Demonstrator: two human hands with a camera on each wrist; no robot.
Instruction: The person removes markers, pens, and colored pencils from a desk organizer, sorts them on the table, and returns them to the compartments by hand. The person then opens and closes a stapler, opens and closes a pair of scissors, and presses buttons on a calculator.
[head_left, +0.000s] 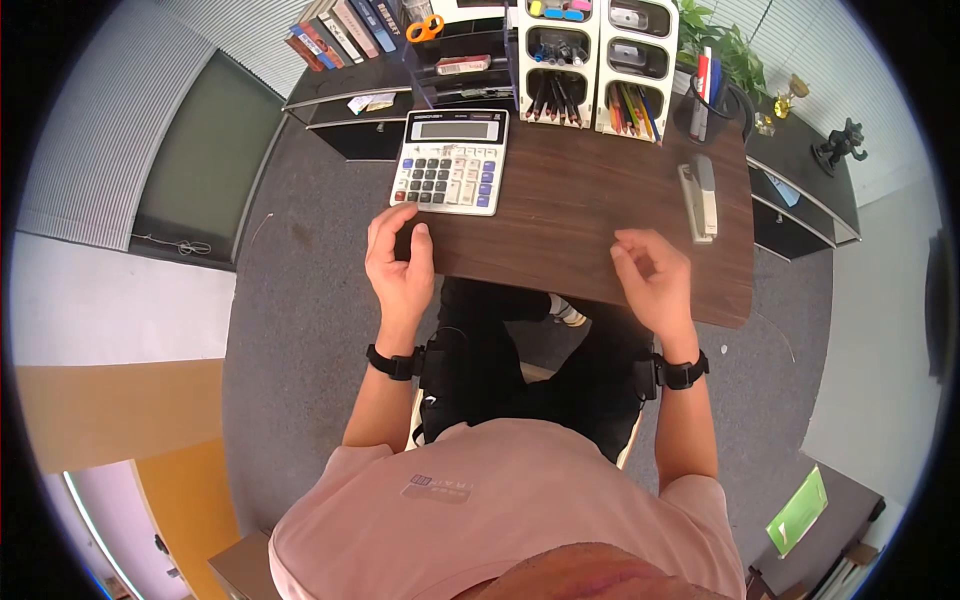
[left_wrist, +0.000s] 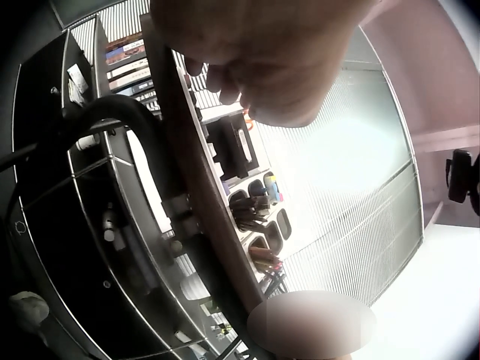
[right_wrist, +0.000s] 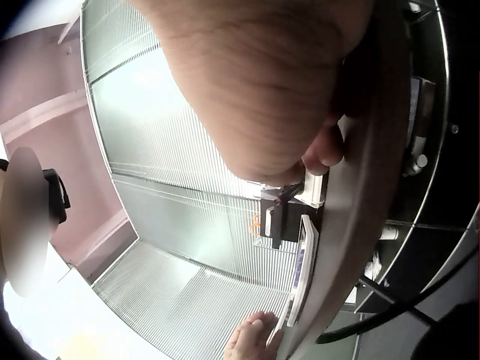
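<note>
At the desk's front left edge, my left hand has its fingertips by the lower left corner of a white desktop calculator. Its thumb stands apart from the loosely bent fingers, with nothing between them. My right hand rests at the front right edge, fingers loosely curled and holding nothing. The nearest thing to it is a grey and white stapler, which lies farther back on the right. In the right wrist view, the calculator shows edge-on between the two hands.
Along the back of the brown desk stand a black organizer with orange scissors, white holders of pencils and small supplies, and a mesh pen cup. Books and a green plant are behind.
</note>
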